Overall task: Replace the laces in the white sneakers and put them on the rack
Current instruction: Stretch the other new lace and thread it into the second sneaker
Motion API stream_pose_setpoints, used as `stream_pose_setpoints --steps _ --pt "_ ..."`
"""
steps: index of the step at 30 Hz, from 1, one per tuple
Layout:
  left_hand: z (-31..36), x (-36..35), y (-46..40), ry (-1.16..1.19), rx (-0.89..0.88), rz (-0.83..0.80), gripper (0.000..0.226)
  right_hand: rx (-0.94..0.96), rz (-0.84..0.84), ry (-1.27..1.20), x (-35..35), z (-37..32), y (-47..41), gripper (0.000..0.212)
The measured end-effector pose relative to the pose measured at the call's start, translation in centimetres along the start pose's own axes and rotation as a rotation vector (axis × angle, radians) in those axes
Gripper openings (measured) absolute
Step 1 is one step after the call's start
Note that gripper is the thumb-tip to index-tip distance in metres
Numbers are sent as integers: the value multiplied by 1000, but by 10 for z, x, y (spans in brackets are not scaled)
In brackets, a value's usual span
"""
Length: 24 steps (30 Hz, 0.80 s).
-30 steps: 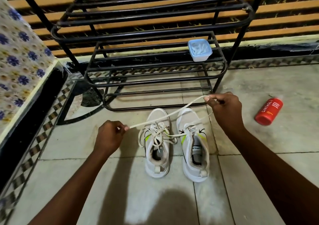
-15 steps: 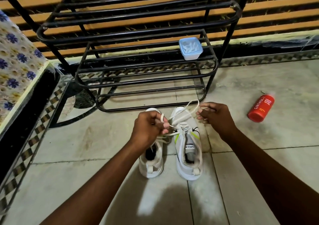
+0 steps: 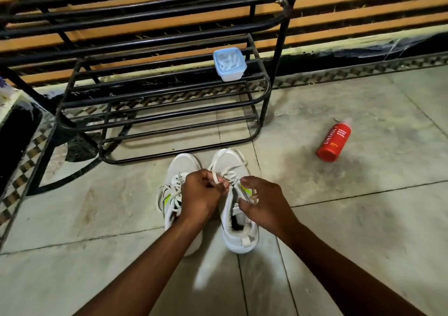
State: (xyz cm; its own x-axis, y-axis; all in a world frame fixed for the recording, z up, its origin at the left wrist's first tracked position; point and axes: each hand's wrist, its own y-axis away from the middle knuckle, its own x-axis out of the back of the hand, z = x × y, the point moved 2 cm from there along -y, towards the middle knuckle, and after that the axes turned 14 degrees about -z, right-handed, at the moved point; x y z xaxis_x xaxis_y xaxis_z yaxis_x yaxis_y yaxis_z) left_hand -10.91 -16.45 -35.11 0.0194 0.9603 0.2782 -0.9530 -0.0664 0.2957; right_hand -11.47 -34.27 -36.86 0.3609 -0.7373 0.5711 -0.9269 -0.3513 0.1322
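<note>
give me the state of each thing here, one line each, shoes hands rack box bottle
left white sneaker: upright on the floor, laced, untied
right white sneaker: upright on the floor, being laced
white lace: looped, pinched in the left hand
left hand: gripping the lace
right hand: fingers curled over the right sneaker's lacing, hold unclear
black metal rack: standing, no shoes on it
blue plastic box: upright on the rack
red bottle: lying on its side

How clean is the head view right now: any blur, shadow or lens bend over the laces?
Head view: the right hand is slightly motion-smeared; the lace pinched by the left hand reads fairly sharp. Both forearms throw shadows on the floor tiles beside the white sneakers. Wide-angle bend curves the shoe rack bars.
</note>
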Motion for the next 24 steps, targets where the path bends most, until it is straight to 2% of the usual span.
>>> stream_pose_setpoints --steps 4,9,16,24 --pt "-6 -5 -3 -63 15 -9 15 -64 105 -111 -7 -4 3 28" --pt "-5 -12 -6 -73 -12 -21 17 -174 136 -267 -5 7 3 34" --pt "-6 -23 -11 -144 -18 -26 19 -177 127 -450 -6 18 4 38" --pt "-10 -29 -14 -269 -21 59 18 -153 103 -400 -11 20 3 38"
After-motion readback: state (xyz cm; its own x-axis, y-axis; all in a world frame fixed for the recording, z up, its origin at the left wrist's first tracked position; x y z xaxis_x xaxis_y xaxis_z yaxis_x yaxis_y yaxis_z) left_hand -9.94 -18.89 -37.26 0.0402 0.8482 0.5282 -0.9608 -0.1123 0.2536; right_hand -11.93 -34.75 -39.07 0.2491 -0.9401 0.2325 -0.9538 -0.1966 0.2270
